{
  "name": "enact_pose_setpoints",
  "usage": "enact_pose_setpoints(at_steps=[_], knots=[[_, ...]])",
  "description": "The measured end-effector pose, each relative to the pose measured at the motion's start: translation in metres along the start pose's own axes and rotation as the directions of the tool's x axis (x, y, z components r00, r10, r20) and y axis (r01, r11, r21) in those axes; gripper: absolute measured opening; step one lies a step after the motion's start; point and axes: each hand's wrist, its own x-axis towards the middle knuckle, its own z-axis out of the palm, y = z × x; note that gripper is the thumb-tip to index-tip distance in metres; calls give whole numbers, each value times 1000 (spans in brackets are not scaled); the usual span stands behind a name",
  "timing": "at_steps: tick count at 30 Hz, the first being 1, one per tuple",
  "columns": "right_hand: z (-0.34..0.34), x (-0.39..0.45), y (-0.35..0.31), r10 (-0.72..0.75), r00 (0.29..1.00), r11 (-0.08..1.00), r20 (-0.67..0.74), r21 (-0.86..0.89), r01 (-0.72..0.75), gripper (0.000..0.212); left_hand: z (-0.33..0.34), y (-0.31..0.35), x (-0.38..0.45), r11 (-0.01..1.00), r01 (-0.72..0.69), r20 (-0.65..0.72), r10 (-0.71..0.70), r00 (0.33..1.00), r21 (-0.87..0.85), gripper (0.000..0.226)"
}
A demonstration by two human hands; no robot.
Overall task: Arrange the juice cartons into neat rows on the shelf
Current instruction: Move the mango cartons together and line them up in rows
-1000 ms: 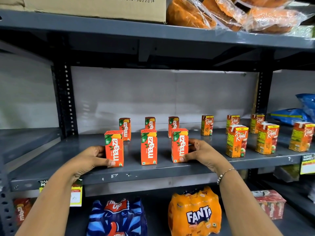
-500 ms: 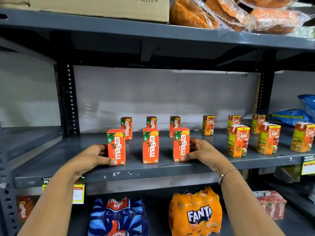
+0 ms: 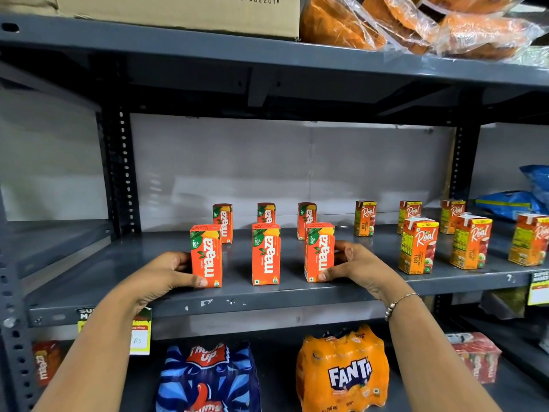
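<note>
Maaza cartons (image 3: 266,254) upright, left grip (image 3: 169,270), right grip (image 3: 353,263) each grasping one; Real cartons (image 3: 417,245) beside

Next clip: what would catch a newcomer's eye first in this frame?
Two hands on the grey middle shelf: the left hand holds the leftmost front Maaza carton, the right hand the rightmost front Maaza carton. Below, a bright orange Fanta pack stands out; Real cartons line the shelf's right side.
</note>
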Motion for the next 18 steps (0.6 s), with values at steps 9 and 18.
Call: enact_pose_setpoints(at_steps=[9,18], knots=[[-2,-1,-1,-9,1000,1000,20,-5,9,56,-4,1,-8,999,-28,-1,28,1000,-39,80],[1,-16,-2,-122,951,941,-283,272,202,73,-11,7,-20,889,-226,-227,143,963,-399,111]])
